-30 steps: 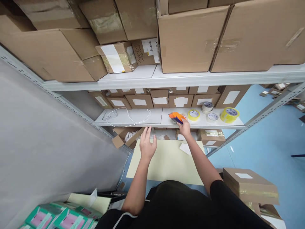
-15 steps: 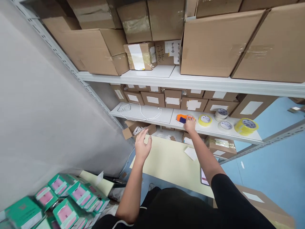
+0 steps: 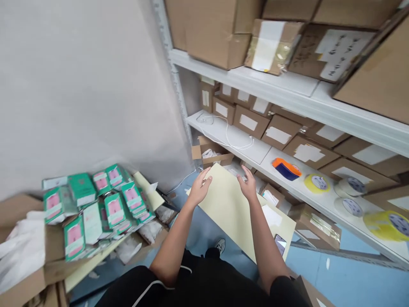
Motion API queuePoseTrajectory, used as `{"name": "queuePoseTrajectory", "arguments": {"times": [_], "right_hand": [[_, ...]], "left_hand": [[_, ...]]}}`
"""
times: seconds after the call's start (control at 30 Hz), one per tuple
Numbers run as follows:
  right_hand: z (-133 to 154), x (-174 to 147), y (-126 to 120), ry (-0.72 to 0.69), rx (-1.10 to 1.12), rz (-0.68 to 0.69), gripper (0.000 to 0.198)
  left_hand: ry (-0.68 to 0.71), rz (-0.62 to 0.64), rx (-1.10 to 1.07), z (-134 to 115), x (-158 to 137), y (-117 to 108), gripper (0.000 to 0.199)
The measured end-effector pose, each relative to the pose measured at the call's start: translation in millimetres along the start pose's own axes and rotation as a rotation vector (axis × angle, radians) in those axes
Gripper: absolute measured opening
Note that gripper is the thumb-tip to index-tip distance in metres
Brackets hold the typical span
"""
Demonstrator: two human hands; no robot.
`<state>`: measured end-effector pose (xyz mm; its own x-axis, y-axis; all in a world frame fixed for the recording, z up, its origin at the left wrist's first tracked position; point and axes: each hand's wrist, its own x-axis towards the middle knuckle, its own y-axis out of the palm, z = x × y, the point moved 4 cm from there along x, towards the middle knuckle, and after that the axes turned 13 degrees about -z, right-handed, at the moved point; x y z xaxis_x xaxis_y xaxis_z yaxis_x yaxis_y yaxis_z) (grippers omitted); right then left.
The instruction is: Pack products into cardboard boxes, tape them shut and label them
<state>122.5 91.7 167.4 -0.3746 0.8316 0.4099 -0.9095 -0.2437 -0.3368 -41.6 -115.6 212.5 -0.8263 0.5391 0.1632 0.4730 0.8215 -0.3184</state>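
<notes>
A: Right hand [image 3: 247, 184], quick?
B: Off the orange tool [image 3: 286, 169] now. Half a second ago it was gripping it. Fingers open, slightly curled, thumb apart, nothing held.
A: So where's the tool?
B: Lying on the middle shelf [image 3: 267, 157], dark blue side toward the person, just left of the yellow roll [image 3: 316, 183].
A: Left hand [image 3: 200, 186]?
B: Empty, as in both earlier frames. Fingers loosely bent, thumb apart. It now faces the right hand across a gap, both above the far part of the table [image 3: 228, 209]. Can't tell whether either one touches it.
A: View changed?
B: Swung left. The shelving sits further right and slants. More of the green boxes [image 3: 82, 189] shows, plus a carton [image 3: 24, 283] with white stuff in it at the left edge.
A: Anything else on the table?
B: White paper [image 3: 272, 215] beside the right forearm, and the phone [image 3: 280, 244] near the table's right end. The forearm covered part of the phone half a second ago; it's clearer now.
A: Shelf otherwise?
B: White cable [image 3: 227, 128] left of the tool, same as before. White rolls [image 3: 344, 186] right of the yellow one, then the taller yellow stack [image 3: 377, 225]. Right side's blurry.
</notes>
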Motion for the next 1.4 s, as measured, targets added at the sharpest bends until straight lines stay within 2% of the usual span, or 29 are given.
{"name": "queuePoseTrajectory", "arguments": {"times": [0.1, 0.2, 0.47, 0.6, 0.77, 0.87, 0.97, 1.17, 1.4], "right_hand": [[32, -24, 57, 0.061, 0.104, 0.149, 0.06], [64, -53, 122, 0.104, 0.181, 0.282, 0.062], [161, -158, 301, 0.063, 0.279, 0.6, 0.066], [206, -212, 369, 0.031, 0.319, 0.691, 0.065], [251, -262, 434, -0.007, 0.347, 0.779, 0.064], [268, -283, 462, -0.022, 0.333, 0.809, 0.066], [274, -296, 484, -0.017, 0.321, 0.834, 0.069], [270, -298, 528, 0.119, 0.32, 0.872, 0.075], [248, -294, 585, 0.426, 0.348, 0.907, 0.073]], "left_hand": [[-0.06, -0.109, -0.009, 25, -5, -47, 0.05], [-0.1, -0.224, -0.005, 48, -14, -106, 0.049], [-0.28, -0.574, -0.007, 124, -63, -306, 0.052], [-0.363, -0.719, -0.034, 166, -96, -390, 0.054], [-0.383, -0.855, -0.024, 207, -120, -466, 0.053], [-0.394, -0.906, -0.006, 225, -124, -498, 0.055], [-0.421, -0.917, 0.025, 239, -116, -516, 0.055], [-0.429, -0.864, 0.146, 268, -69, -515, 0.051], [-0.536, -0.826, 0.309, 311, -3, -517, 0.056]]}}
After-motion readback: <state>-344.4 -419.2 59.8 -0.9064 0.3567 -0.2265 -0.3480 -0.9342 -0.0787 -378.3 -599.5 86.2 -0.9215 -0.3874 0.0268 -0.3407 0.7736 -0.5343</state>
